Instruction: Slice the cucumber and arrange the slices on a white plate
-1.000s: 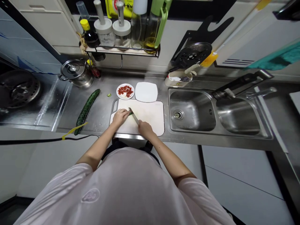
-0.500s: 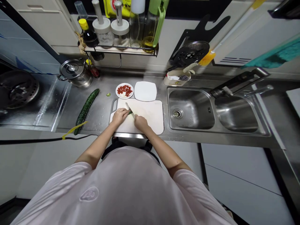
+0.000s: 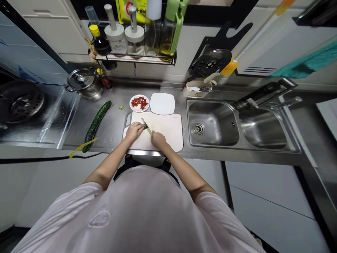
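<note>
On the white cutting board (image 3: pixel 168 131), my left hand (image 3: pixel 134 131) is closed over a small piece of cucumber (image 3: pixel 145 126), most of it covered by the fingers. My right hand (image 3: pixel 158 140) grips the handle of a knife (image 3: pixel 146 127), whose blade points up and left across the board, against the cucumber piece. A long dark green cucumber (image 3: pixel 97 125) lies on the counter to the left. Behind the board are a white plate of chopped red pieces (image 3: pixel 139 103) and a bare white square plate (image 3: pixel 162 103). A small cucumber end (image 3: pixel 121 107) rests left of them.
A steel double sink (image 3: pixel 214 140) is to the right, with a tap (image 3: pixel 286 102). A lidded pot (image 3: pixel 83 84) stands back left beside a small red bottle (image 3: pixel 105 80). Above, a wall rack (image 3: pixel 137 59) holds jars and bottles. A black cable (image 3: pixel 39 160) crosses at left.
The view has shifted slightly. Both hands keep nearly the same place on the board, with the knife still at the cucumber piece.
</note>
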A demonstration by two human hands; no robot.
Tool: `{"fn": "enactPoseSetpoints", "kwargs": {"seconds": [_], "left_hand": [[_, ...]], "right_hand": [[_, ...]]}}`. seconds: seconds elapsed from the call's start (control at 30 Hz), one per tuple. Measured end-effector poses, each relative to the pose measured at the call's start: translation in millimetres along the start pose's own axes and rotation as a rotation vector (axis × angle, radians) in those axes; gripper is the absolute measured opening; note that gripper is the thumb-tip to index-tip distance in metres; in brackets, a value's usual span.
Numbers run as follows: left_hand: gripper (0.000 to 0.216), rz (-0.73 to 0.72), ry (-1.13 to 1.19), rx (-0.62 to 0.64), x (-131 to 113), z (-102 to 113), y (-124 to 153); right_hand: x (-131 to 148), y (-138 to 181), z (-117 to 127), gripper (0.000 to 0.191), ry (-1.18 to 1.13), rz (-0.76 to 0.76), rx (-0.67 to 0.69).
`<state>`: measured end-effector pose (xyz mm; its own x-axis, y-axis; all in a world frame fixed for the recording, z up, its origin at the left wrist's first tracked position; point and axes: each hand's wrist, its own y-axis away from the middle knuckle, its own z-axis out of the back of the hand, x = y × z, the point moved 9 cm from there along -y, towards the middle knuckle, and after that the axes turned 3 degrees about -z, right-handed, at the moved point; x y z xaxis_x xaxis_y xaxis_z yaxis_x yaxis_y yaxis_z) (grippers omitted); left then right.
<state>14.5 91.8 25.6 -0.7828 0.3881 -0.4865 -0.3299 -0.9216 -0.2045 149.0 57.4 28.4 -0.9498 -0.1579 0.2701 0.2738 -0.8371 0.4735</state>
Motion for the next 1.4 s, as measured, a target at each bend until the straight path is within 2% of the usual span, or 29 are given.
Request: {"fn": "enactPoseSetpoints", "kwargs": {"seconds": [0.2,0.5,0.8,1.1,1.4], "left_hand": [[0.029,-0.009,0.003,-0.016,2,-1,0],[0.028,0.011,0.025,0.005,1,0,-1],[0.028,0.001,0.012,0.016,0,-1,-1],[0.029,0.013,0.031,0.004,2,-2,-1],[0.028,0.018,0.031,-0.004,2,-1,-1]], "right_hand": [[11,-15,5,0.029,-0.014,0.012,-0.014],[1,-1,-3,0.026,0.013,-0.004,0.012],[14,-22,4,0.029,-0.006,0.006,-0.002],[3,-10,-6,0.028,0.005,0.001,-0.008],[13,-23,-1,0.028,-0.009,0.002,0.005]]}}
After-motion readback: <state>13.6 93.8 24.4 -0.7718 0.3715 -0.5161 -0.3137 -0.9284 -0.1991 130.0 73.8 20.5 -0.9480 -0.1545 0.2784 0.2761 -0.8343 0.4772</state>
